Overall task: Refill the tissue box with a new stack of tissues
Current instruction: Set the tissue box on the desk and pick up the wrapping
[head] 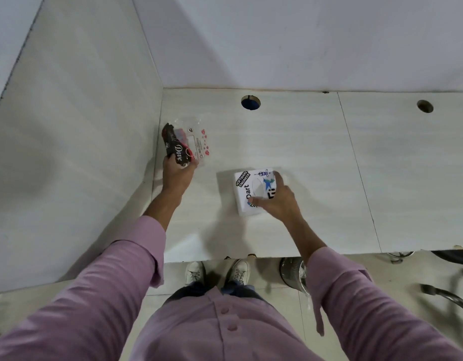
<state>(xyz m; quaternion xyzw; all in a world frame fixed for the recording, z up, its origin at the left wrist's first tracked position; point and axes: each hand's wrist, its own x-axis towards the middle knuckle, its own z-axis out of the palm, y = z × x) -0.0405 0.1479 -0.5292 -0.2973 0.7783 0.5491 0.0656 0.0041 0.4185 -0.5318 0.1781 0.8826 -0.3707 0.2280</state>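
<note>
Box [247, 188], white and cube-shaped with stickers on its top, standing upright on the desk [316, 142]; every place below is given from it.

Right hand [279, 201]: laid flat over the right half of the box top, forefinger straight toward the far corner, thumb spread across the near part of the top. The remaining fingers are hidden behind the hand. Nothing is clasped. The hand rests there, probably to keep the light box from sliding or to square it on the desk.

Left hand [177, 175]: well to the left of the box and a little beyond it, fingers curled round the near end of a wrapper [184, 143], part dark and part clear plastic. The wrapper looks crumpled and slack, so it is probably the emptied pack of the new stack. Whether any tissues remain inside cannot be told. It is held close to the partition [82, 126] left of the box, presumably to keep it clear of the work.

An oval opening shows on the box top, partly under the right hand. No tissue is seen rising from it, and the contents are hidden.

Also shown: a round hole [250, 102] in the desk beyond the box, and a bin [292, 273] on the floor nearer than the box, a likely destination for the wrapper.
</note>
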